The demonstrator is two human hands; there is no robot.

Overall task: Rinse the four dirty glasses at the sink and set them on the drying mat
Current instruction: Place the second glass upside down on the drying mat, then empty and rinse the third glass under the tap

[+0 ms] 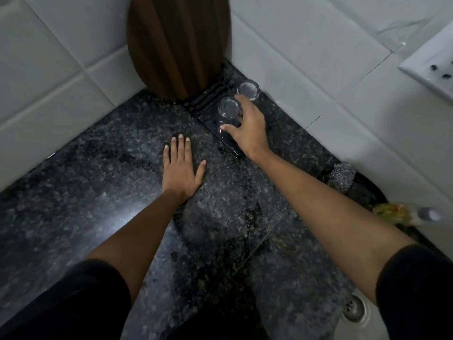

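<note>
clear glass [229,114] in your right hand [250,126] is landing on the drying mat [208,104] beside another glass [248,89], so let go gently, your left hand [181,168] flat on the surface [98,180].

Right hand [250,123] around a glass [229,111] on the drying mat [208,101] (left hand [181,168] flat on the counter [98,180])

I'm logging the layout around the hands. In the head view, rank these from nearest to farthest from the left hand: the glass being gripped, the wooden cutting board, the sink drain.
Measured from the left hand:
1. Gripped glass, up-right on the black drying mat.
2. Wooden cutting board, leaning in the corner ahead.
3. Sink drain, far lower right.
</note>
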